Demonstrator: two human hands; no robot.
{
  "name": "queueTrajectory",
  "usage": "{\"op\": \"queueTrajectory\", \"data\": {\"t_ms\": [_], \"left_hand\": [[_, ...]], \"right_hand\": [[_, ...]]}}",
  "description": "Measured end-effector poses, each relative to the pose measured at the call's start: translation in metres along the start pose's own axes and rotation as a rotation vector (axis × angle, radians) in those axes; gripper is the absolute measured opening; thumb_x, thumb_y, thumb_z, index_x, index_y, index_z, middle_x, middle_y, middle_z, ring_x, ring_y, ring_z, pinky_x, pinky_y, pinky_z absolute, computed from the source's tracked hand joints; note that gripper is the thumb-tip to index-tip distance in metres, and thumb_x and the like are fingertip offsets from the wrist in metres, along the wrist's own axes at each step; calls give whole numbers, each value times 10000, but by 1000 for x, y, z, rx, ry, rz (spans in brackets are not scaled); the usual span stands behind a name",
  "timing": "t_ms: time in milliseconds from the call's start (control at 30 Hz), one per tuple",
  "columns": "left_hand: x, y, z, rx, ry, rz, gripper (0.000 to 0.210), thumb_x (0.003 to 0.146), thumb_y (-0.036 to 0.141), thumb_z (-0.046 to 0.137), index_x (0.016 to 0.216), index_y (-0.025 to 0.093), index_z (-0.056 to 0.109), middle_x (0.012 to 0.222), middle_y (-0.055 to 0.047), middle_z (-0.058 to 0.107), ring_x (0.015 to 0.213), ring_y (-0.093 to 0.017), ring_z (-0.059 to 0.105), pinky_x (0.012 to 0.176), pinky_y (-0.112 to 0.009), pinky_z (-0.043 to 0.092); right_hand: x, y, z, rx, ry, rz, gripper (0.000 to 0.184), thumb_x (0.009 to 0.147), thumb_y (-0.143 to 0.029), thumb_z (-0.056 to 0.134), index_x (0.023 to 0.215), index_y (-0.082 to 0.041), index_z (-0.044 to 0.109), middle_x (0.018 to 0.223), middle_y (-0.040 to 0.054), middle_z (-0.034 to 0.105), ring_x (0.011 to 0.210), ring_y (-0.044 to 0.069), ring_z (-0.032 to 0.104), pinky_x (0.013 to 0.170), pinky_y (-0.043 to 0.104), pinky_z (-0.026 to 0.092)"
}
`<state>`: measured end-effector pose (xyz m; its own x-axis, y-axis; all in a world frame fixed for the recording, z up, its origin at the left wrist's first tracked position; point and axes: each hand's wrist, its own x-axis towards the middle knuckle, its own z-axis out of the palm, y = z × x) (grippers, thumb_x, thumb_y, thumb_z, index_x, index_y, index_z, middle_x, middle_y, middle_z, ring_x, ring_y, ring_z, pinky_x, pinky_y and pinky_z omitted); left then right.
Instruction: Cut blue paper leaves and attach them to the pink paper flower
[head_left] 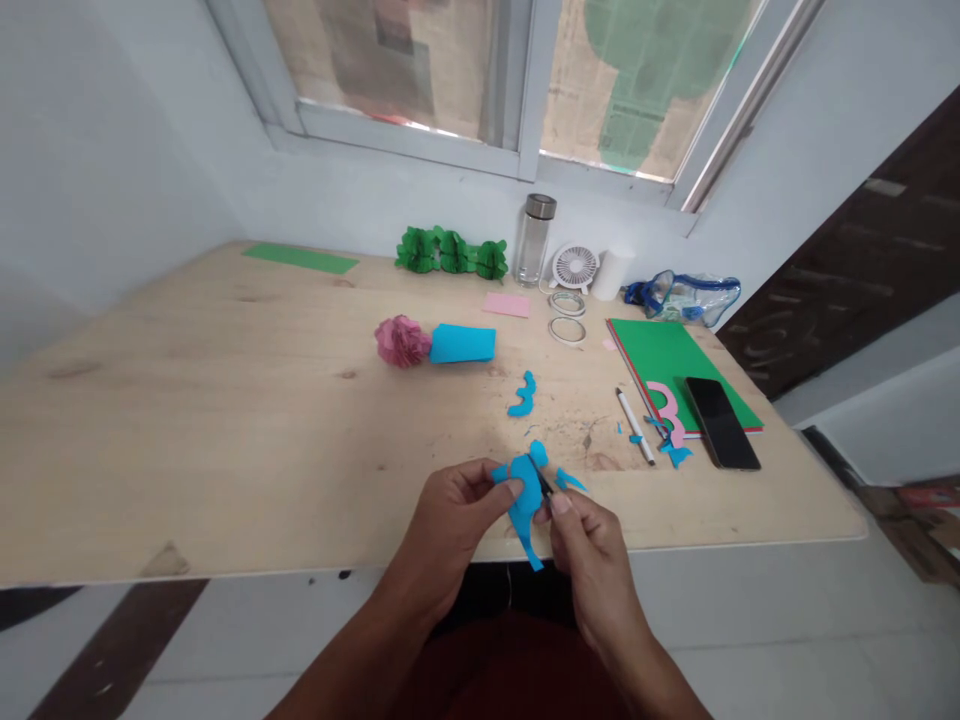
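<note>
Near the table's front edge, my left hand pinches a piece of blue paper between thumb and fingers. A small dark-bladed pair of scissors meets the paper's right side, and my right hand is closed around its handles, which the fingers mostly hide. A curved blue paper cutout lies just beyond my hands. Blue paper scraps rest close to the scissors. Farther off lies a pink crumpled-paper flower joined to a folded blue paper piece.
On the right, a phone and a pink cutout lie on green sheets, beside a white pen. Along the wall stand a green paper garland, a bottle, a small fan and tape rolls.
</note>
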<state>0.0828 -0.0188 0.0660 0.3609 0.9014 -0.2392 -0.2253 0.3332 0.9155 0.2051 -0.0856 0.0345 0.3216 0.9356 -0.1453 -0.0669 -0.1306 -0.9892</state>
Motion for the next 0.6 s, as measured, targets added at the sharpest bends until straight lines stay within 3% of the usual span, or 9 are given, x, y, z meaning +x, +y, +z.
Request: {"op": "queueTrajectory", "data": {"t_ms": [267,600], "left_hand": [[-1,1,-3,37,7,0,86,651,252,708,600,184,697,621,-11,679,604,-142,585,681,-266,480],[1,10,-6,98,-61,-46,111,599,269,751,555,189,686,554,-16,660,547,-150,588,599,-256,487]], "right_hand": [[1,2,-1,-31,32,-4,415,829,-525,536,629,-170,619,487,-41,388,454,91,286,423,217,206],[1,0,-6,-95,-14,-11,412,847,-516,512,647,-171,614,495,-61,310,462,82,199,432,227,156]]}}
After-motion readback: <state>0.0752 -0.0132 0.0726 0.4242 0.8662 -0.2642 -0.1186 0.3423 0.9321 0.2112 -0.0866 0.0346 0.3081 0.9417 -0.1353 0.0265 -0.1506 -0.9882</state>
